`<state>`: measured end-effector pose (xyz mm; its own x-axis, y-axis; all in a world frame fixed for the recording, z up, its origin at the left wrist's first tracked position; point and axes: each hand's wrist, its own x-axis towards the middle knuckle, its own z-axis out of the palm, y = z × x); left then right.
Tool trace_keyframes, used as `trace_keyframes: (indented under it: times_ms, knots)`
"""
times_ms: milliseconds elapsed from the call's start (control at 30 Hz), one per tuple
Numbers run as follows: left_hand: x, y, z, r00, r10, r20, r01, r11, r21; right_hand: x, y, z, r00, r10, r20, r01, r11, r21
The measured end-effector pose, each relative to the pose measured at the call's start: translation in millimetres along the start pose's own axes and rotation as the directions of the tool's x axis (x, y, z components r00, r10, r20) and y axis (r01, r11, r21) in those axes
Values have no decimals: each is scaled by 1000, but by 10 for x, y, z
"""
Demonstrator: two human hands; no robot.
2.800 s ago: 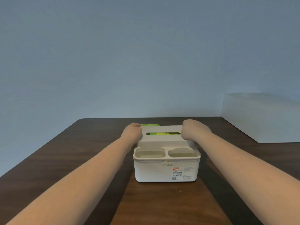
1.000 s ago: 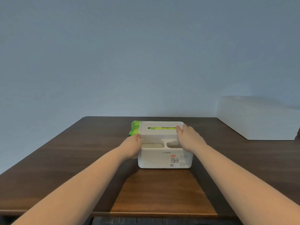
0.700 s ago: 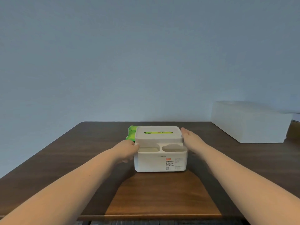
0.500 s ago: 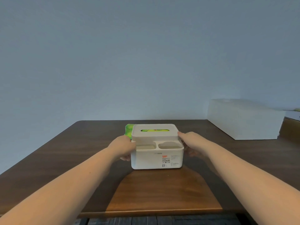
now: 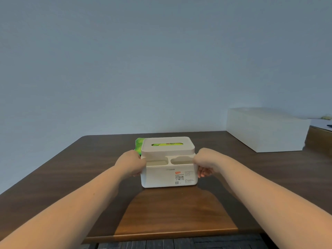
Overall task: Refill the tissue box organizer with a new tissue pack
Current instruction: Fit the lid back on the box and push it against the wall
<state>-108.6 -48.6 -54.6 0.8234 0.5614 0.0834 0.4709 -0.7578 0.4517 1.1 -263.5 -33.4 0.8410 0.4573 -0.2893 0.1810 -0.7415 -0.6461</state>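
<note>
A white tissue box organizer [image 5: 161, 177] stands in the middle of the dark wooden table [image 5: 71, 177]. Its lid [image 5: 168, 150] sits on the back section, and green pack wrapping shows through the lid's slot. Two empty front compartments face me. A green tissue pack [image 5: 138, 147] lies behind the organizer's left back corner, mostly hidden by it. My left hand [image 5: 130, 165] grips the organizer's left side. My right hand [image 5: 205, 163] grips its right side, fingers curled around the wall.
A large white rectangular box [image 5: 265, 130] stands at the table's back right. Beyond it another surface [image 5: 321, 123] holds small items. The table's front edge [image 5: 170, 236] is close to me, with dark floor below. A plain blue-grey wall is behind.
Both hands have moved down from the lid to the organizer's side walls and closed on them. The view has drifted, so the organizer sits slightly further left and lower in frame.
</note>
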Motion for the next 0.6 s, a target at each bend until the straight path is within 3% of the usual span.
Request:
trace_keyframes:
  times_ms: [200,367,500,600]
  knots:
    - [-23,127,-25,999,12,49,-14,999,36,60,40,-86,1000,24,-7,-24,1000,-12]
    - [17,377,22,998,47,39,-50,997,62,171,176,-226,994,57,-99,-54,998,35]
    - [171,627,171,996,83,-23,-83,996,23,257,326,-411,975,96,-202,-70,989,130]
    - [351,852,302,993,111,-48,-109,993,33,408,478,-576,950,82,-302,3,963,270]
